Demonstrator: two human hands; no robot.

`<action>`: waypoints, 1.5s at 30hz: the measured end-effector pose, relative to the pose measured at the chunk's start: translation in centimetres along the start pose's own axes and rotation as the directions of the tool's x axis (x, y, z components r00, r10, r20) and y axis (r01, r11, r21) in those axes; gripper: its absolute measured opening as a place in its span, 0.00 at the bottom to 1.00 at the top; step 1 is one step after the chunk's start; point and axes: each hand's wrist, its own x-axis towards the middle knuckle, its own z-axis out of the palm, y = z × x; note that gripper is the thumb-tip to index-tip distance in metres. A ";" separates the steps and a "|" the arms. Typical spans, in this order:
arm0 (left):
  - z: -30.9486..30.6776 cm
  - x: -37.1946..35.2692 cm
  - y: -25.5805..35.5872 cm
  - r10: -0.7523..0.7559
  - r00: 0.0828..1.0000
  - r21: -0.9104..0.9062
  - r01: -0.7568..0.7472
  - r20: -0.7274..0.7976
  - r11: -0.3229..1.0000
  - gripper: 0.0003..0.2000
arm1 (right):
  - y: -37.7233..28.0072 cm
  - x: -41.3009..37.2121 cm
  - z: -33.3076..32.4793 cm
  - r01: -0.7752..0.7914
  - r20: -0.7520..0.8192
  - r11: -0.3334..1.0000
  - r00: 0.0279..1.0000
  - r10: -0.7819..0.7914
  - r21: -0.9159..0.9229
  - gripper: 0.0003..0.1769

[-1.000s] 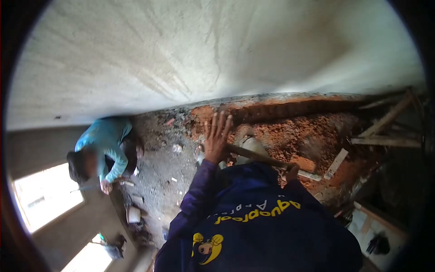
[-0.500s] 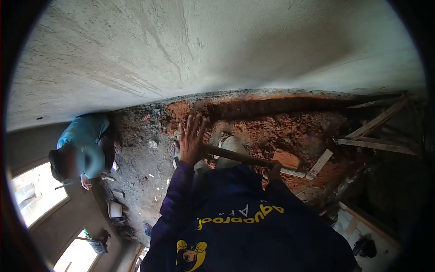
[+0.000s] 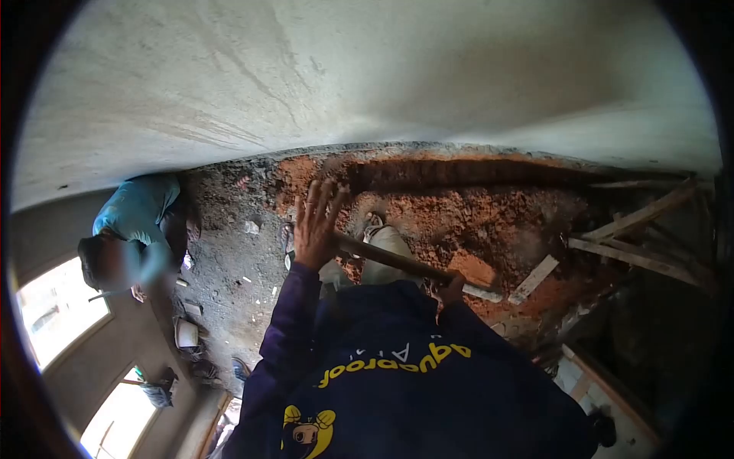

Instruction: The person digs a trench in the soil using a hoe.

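My left hand (image 3: 314,229) is raised with its fingers spread, and the heel of the palm is next to the end of a wooden handle (image 3: 394,258). The handle slants down to the right across my legs. Near its right end my right hand (image 3: 449,289) is closed around it. What lies past that hand on the handle is hard to make out. Reddish loose soil (image 3: 428,222) lies around my feet, and a dark trench (image 3: 466,176) runs along the base of the wall.
A pale plastered wall (image 3: 367,76) rises beyond the trench. At the left a person in a teal shirt (image 3: 141,210) bends over. Wooden trestles (image 3: 642,218) stand at the right. A short board (image 3: 534,280) and a brick-coloured slab (image 3: 472,269) lie on the soil. A bucket (image 3: 186,333) is at the lower left.
My left hand has shifted slightly left and up, still spread. The view has moved a little, and the person at the left has bent a bit lower.
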 end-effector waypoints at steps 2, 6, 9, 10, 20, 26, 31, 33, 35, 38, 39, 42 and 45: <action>-0.1 0.1 -0.1 -0.083 0.997 0.082 0.082 0.006 0.993 0.41 | 0.2 0.9 -0.7 -0.037 0.014 0.999 0.999 0.036 0.025 0.20; 3.4 0.2 -2.1 0.106 0.991 0.036 -0.109 0.086 0.993 0.37 | -0.6 0.6 0.5 0.247 0.183 0.900 0.964 -0.192 -0.359 0.22; 4.3 0.8 -3.5 0.117 0.980 0.011 -0.121 0.160 0.993 0.33 | -1.5 -2.1 2.8 0.020 0.027 1.000 0.999 -0.020 0.010 0.21; 4.4 1.2 -4.2 0.129 0.980 0.004 -0.132 0.152 0.991 0.31 | -1.6 -2.9 3.2 -0.010 0.023 0.999 1.000 0.009 0.042 0.21; 7.3 0.7 -9.8 0.246 0.937 0.054 -0.267 0.248 0.962 0.26 | 1.9 -5.6 4.0 0.092 -0.081 0.976 0.994 -0.077 0.198 0.12; 4.1 3.7 -6.7 0.176 0.896 0.118 -0.243 0.408 0.963 0.23 | 6.2 -4.8 2.5 0.009 -0.021 0.947 1.000 -0.003 0.322 0.10; 5.0 3.1 -6.7 0.417 0.908 0.192 -0.416 0.035 0.889 0.24 | 9.7 -3.3 1.6 0.010 -0.070 0.931 0.997 0.017 0.364 0.12; 2.6 5.1 -5.5 0.303 0.912 0.075 -0.335 0.276 0.939 0.20 | 11.8 -2.3 1.0 0.108 -0.120 0.921 0.990 -0.067 0.374 0.13; 3.1 3.4 -9.5 0.282 0.915 0.089 -0.319 0.289 0.944 0.17 | 12.2 -6.0 3.2 0.032 -0.188 0.862 0.979 0.074 0.506 0.16; 2.0 0.0 -13.7 0.215 0.882 0.040 -0.254 0.419 0.966 0.15 | 15.6 -9.0 3.0 0.132 -0.148 0.867 0.987 -0.069 0.480 0.11; 1.4 -1.0 -14.9 0.233 0.873 0.042 -0.277 0.428 0.960 0.15 | 17.2 -9.2 2.5 0.132 -0.153 0.855 0.986 -0.063 0.501 0.11; -0.6 -2.8 -19.3 0.261 0.745 0.019 -0.344 0.614 0.939 0.13 | 23.1 -11.0 3.7 0.237 -0.196 0.649 0.971 -0.137 0.723 0.07; -2.7 -3.5 -23.9 0.209 0.519 0.060 -0.454 0.829 0.889 0.21 | 28.2 -16.0 6.2 0.386 -0.257 0.586 0.920 -0.295 0.712 0.07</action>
